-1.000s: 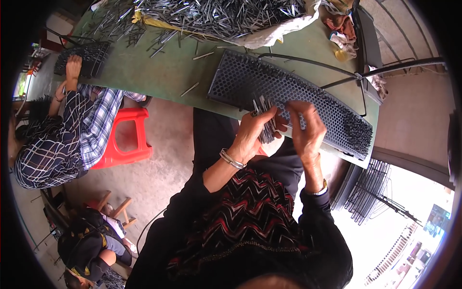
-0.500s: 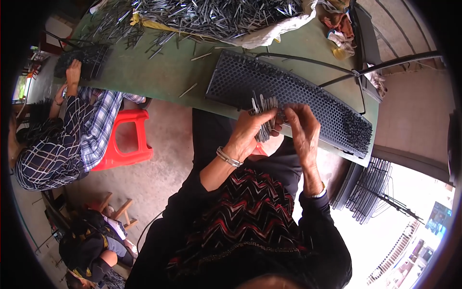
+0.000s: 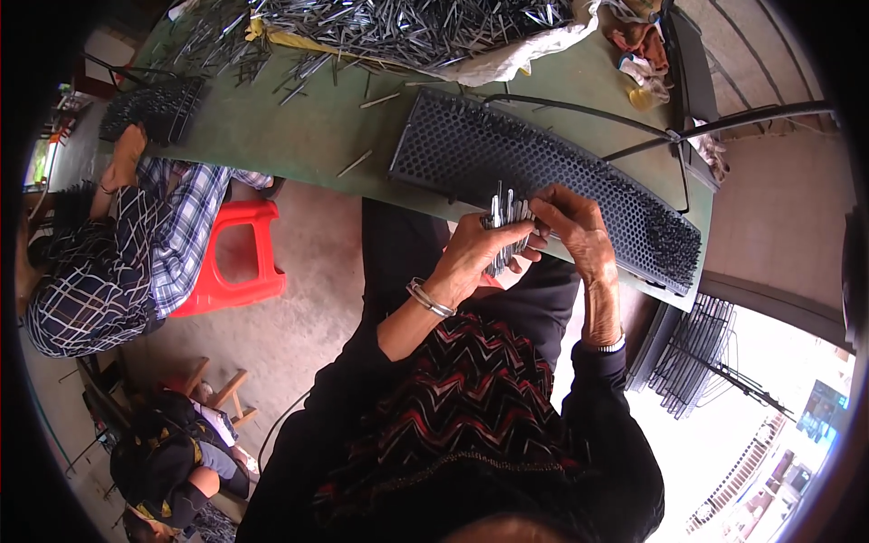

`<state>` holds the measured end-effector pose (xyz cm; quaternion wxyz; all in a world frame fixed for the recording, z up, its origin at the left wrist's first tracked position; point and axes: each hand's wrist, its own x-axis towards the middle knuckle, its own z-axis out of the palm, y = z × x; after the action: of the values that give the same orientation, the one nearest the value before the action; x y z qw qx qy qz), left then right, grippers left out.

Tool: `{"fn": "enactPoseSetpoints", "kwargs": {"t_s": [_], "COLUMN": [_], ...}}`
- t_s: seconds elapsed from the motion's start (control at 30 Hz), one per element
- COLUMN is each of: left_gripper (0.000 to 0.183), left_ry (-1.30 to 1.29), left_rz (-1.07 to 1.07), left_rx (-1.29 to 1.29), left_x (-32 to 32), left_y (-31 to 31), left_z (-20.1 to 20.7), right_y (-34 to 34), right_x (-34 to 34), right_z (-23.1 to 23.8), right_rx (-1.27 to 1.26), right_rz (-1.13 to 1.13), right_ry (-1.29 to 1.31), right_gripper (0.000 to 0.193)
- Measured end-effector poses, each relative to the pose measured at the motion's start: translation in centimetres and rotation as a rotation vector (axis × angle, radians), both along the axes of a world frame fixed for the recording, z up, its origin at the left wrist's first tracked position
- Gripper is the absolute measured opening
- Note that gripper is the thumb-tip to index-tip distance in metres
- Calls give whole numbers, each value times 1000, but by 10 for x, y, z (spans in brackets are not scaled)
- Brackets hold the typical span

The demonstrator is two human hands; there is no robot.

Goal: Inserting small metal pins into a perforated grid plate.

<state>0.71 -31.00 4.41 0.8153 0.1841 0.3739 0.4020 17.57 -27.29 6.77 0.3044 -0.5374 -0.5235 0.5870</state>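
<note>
My left hand (image 3: 472, 249) is closed round a bundle of thin metal strips (image 3: 499, 215), their ends sticking up above the thumb. At the right side of this bundle my right hand (image 3: 577, 226) pinches with thumb and fingers close together; whether a single strip is between them is too small to tell. Just beyond both hands lies a long dark perforated tray (image 3: 507, 149) with rows of round holes. Its right end is filled with dark upright pieces (image 3: 672, 242). A large heap of loose metal strips (image 3: 407, 32) rests on a white sack at the far side.
Stray strips lie on the green table (image 3: 299, 136). A black metal bar frame (image 3: 670, 136) reaches over the tray's right part. A co-worker in a checked shirt (image 3: 100, 271) sits at left beside a red stool (image 3: 244, 253); another person (image 3: 181, 462) is lower left. Dark racks (image 3: 692, 353) stand right.
My right hand has turned and come in over the bundle's right side. My left hand has shifted slightly right with the strips. The co-worker's hand at left has lowered a little.
</note>
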Motion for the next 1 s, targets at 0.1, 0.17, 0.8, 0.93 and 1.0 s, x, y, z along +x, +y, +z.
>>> {"fn": "enactPoseSetpoints", "kwargs": {"t_s": [0.1,0.17,0.8,0.93,1.0], "left_gripper": [30,28,27,28,26], "left_ry": [6,-8,-131,-92,-99], "left_rz": [-6,54,137,118,139], "left_rx": [4,-18,-132,-88,-94], "left_x": [1,7,16,14,15], "left_y": [-1,-1,-6,-6,-6], "left_z": [-4,-9,-19,-18,-17], "right_y": [4,5,48,47,46], "right_x": [3,3,-15,-16,-16], "right_z": [5,9,-23,-18,-17], "right_rx": [1,-10,676,697,692], "right_rz": [43,64,-433,-416,-412], "right_ry": [-36,-63,-335,-411,-416], "right_gripper": [14,14,7,7,7]}}
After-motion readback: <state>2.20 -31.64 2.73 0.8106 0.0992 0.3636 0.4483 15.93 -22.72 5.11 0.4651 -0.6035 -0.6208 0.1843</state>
